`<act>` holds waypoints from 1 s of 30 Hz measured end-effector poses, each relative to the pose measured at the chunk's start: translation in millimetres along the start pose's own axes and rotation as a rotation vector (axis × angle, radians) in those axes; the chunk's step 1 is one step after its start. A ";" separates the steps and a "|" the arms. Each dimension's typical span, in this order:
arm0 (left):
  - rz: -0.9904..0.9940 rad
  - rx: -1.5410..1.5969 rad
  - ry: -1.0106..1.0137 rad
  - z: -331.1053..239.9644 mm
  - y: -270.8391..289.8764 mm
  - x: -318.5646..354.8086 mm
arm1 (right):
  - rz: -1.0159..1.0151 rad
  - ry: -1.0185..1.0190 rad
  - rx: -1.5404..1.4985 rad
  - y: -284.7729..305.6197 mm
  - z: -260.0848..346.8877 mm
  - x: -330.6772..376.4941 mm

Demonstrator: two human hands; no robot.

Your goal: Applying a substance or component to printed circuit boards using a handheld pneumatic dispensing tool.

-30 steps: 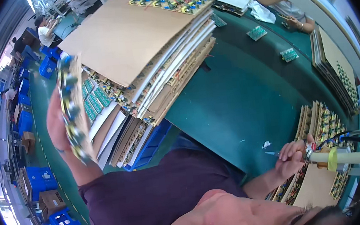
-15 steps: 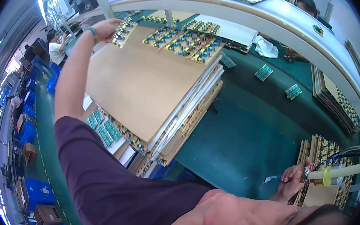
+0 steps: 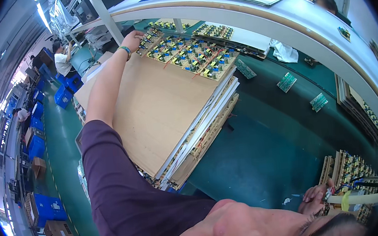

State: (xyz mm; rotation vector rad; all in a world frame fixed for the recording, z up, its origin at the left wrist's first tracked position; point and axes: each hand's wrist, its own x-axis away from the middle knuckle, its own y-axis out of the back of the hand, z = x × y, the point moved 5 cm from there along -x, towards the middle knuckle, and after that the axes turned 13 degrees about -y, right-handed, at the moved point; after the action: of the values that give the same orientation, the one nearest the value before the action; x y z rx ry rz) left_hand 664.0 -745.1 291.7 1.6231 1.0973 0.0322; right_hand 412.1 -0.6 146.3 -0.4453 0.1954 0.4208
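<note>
At the far left corner of a tall layered stack, my left hand (image 3: 133,41) grips a small circuit board (image 3: 148,40) by its edge. The board has yellow and blue parts and lies at the left end of a row of similar circuit boards (image 3: 192,54). They rest on a brown cardboard sheet (image 3: 164,97) that tops the stack. Low on the right, my right hand (image 3: 314,198) is closed beside a cream tube (image 3: 358,198) with yellow tape and wires. What its curled fingers hold is hidden.
Green-faced circuit boards (image 3: 286,82) lie on the dark belt to the right. A white shelf beam (image 3: 234,16) arches over the far side. Another board stack (image 3: 355,165) stands near right. A crumpled white cloth (image 3: 284,52) lies behind the belt. Co-workers sit far left and far right.
My left hand has brought its circuit board from a tilted position above the cardboard to the left end of the row. The whole view has shifted slightly; my right hand stays beside the tube.
</note>
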 end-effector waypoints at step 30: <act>0.359 -0.150 -0.050 -12.4 -7.1 21.1 | 0.008 0.009 0.035 -0.6 1.3 3.6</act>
State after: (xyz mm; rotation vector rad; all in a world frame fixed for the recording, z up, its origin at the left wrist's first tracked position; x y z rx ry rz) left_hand 664.8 -722.3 280.3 1.6564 0.7360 0.3013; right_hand 415.7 0.8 146.6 -0.4126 0.2132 0.4229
